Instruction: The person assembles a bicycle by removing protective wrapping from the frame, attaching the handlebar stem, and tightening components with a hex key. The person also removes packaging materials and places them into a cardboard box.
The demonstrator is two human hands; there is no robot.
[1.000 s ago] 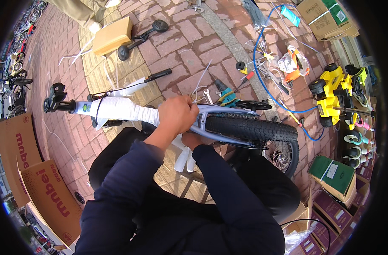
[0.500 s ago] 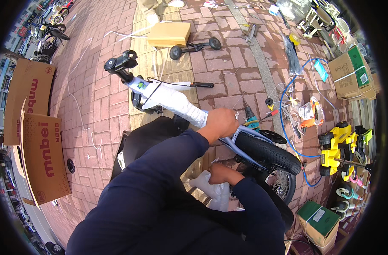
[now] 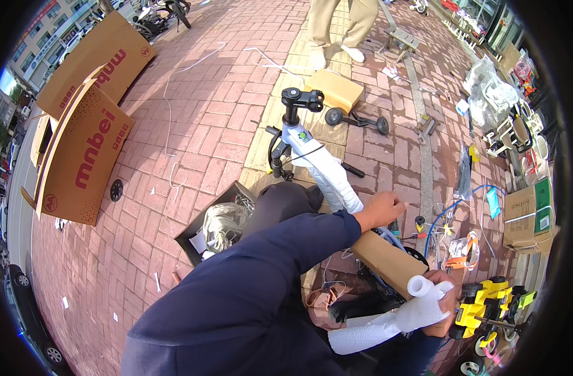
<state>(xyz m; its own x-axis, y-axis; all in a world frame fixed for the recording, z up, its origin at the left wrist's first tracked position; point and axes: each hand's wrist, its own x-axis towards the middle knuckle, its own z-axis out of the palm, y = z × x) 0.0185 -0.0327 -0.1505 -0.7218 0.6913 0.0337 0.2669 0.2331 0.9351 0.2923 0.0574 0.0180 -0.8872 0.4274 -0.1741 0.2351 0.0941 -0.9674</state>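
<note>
One bicycle (image 3: 389,236) occupies the centre to right-centre of the frame, its front tube covered by white wrapping (image 3: 329,178). Right hand (image 3: 447,313), lower right: closed around white foam (image 3: 415,313), one end rolled into a tube. Left hand (image 3: 382,210), right of centre: fingers bent beside the upper end of the brown cardboard (image 3: 390,263); whether it grips anything cannot be determined.

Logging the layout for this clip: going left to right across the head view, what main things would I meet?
Large brown cartons → open box → white-wrapped bike tube → left hand → right hand, holding white foam wrap → carton with green panel.
</note>
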